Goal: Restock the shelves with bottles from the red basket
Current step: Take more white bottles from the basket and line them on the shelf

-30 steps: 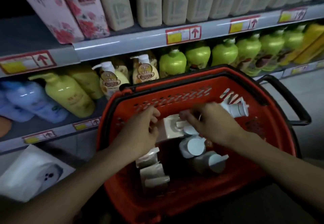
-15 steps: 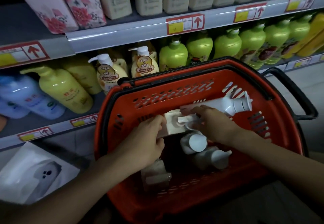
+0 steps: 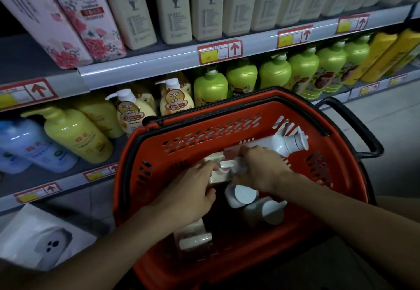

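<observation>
Both your hands are down inside the red basket (image 3: 159,153), which sits in front of the shelves (image 3: 141,71). Your right hand (image 3: 261,171) has its fingers curled round the pump head of a white bottle (image 3: 229,167), while your left hand (image 3: 191,194) curls its fingers against a pale boxed bottle (image 3: 216,176) just left of it. More white bottles (image 3: 243,195) lie in the basket nearer you, and a long white pump bottle (image 3: 279,142) leans on the far right wall.

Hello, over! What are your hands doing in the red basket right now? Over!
Both hands in basket. Right hand grips white pump bottle. Left hand on a bottle's white cap. Nothing blocking.
</observation>
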